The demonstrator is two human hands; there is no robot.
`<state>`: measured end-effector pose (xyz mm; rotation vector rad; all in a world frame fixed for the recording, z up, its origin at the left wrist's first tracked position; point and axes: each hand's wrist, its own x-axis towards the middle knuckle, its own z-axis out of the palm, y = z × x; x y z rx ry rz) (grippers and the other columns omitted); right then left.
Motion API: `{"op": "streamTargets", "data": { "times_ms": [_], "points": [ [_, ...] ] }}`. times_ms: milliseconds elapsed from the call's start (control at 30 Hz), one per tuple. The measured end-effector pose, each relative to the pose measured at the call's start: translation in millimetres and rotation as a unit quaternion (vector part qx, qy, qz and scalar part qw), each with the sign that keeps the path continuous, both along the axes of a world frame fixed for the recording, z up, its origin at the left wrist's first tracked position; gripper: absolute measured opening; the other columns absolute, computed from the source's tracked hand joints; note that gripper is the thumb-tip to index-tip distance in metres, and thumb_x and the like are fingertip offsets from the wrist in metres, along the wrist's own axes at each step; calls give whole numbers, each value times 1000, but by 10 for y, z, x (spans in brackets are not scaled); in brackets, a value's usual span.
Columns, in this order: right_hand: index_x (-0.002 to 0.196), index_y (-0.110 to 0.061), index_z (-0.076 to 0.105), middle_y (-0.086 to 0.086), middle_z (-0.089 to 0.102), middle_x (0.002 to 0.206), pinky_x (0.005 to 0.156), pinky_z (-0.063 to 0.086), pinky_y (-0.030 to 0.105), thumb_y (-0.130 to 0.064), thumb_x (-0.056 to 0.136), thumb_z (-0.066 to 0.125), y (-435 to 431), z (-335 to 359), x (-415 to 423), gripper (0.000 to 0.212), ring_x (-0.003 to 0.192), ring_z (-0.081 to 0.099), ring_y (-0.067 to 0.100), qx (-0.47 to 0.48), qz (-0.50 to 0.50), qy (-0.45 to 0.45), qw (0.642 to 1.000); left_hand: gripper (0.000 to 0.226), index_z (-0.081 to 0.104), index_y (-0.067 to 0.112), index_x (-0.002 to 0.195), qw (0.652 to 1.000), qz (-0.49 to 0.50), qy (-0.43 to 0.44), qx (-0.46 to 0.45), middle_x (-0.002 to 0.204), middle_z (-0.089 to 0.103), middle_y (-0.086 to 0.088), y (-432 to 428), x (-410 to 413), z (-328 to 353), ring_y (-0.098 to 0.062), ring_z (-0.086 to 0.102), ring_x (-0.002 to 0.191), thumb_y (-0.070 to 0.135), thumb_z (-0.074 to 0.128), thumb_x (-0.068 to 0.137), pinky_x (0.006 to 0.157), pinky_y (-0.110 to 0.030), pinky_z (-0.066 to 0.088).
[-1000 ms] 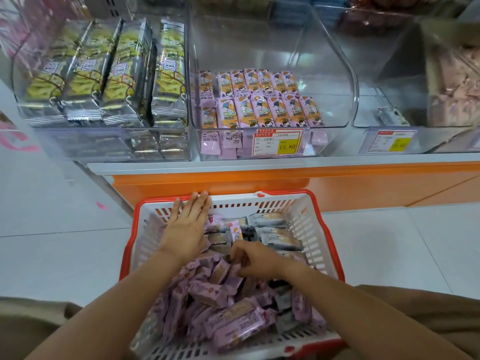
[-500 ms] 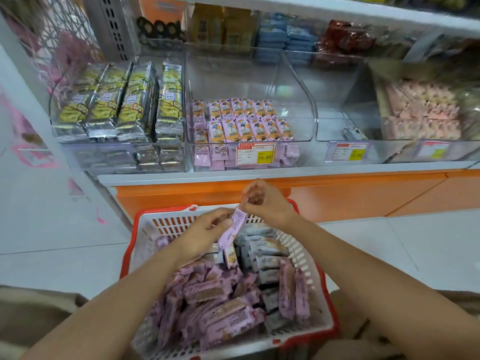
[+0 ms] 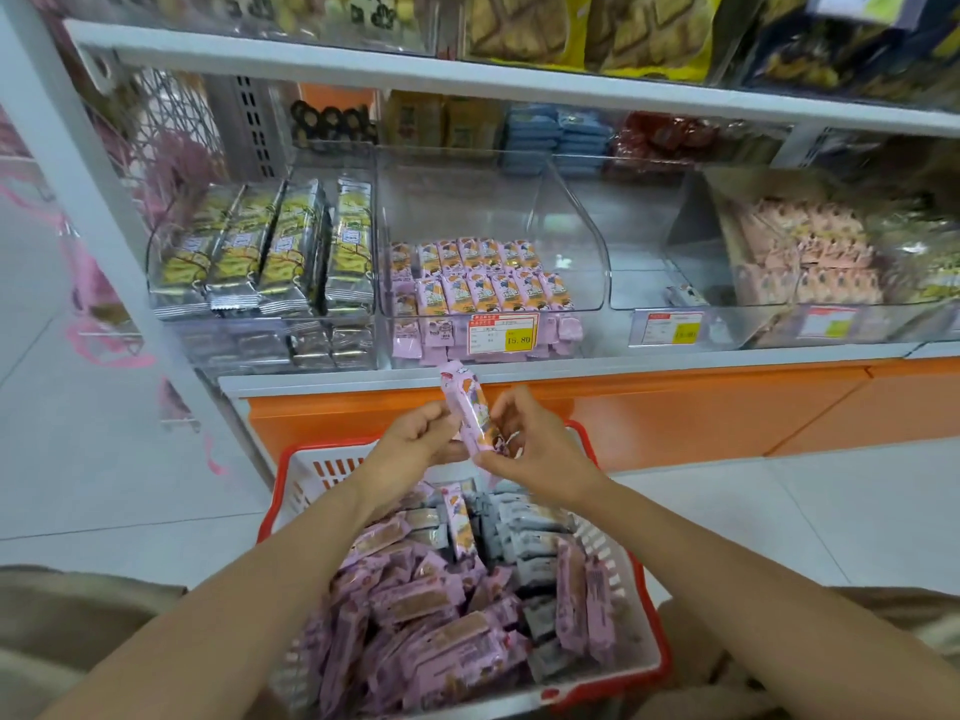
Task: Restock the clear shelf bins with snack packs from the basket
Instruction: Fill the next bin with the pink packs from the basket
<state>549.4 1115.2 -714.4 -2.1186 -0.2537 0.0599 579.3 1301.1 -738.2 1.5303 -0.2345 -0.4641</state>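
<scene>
In the head view, both forearms are extended forward from the lower corners and are brought together above the far end of the basket (image 3: pixel 322 470). The left hand (image 3: pixel 410 439) is held with its fingers curled, and the lower part of a purple snack pack (image 3: pixel 467 407) is pinched by it from the left. The right hand (image 3: pixel 535 449) is curled against the pack's bottom end from the right, with the thumb tucked beneath, so the pack is gripped by both hands.

The pack is held nearly upright, its top leaning slightly left, in front of the orange shelf base (image 3: pixel 675 407) and just below the middle clear bin (image 3: pixel 488 215). Matching purple packs (image 3: pixel 483 283) are laid in rows inside that bin. More purple packs (image 3: pixel 431 605) are heaped in the basket, with grey packs (image 3: pixel 530 543) beside them.

A price label (image 3: pixel 501 332) is fixed to the bin's front, and "15.80" can be read on its yellow part. The remaining print is too small to be read.
</scene>
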Motion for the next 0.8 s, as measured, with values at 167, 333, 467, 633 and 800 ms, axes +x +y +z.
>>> {"op": "streamTargets", "data": {
  "times_ms": [167,333,467,633,800],
  "points": [
    [99,-13,51,-13,59,86,65,47,23,-6,81,75,-11,455,11,30,73,53,8,62,-10,-46,997,24,63,13,112,883,142,-381,235,108,60,6,142,57,107,-10,56,100,19,46,97,85,-26,40],
    [98,-19,56,3,59,89,68,48,26,-3,82,74,129,845,298,29,75,53,15,102,-28,-107,989,57,49,8,138,723,194,-508,425,142,44,-13,309,154,182,-33,37,134,21,45,82,114,-46,20],
    [101,-15,63,2,57,75,59,49,22,-16,84,75,336,958,736,21,63,52,10,68,-85,-112,988,74,25,2,154,683,169,-493,512,161,22,-14,436,199,77,-32,16,150,23,42,85,120,-55,15],
    [94,-18,67,6,61,66,61,48,32,-24,83,75,672,928,1151,15,61,58,20,-41,-115,-100,988,100,26,0,153,657,155,-508,535,163,17,-15,504,243,7,-33,13,151,18,78,70,118,-56,16],
    [86,-20,65,-14,53,79,60,40,25,-28,80,76,824,861,1419,15,68,53,10,-120,-99,-3,988,95,23,2,154,645,161,-522,534,164,12,-13,542,299,-59,-32,9,151,21,74,75,119,-54,12]
  ]
}}
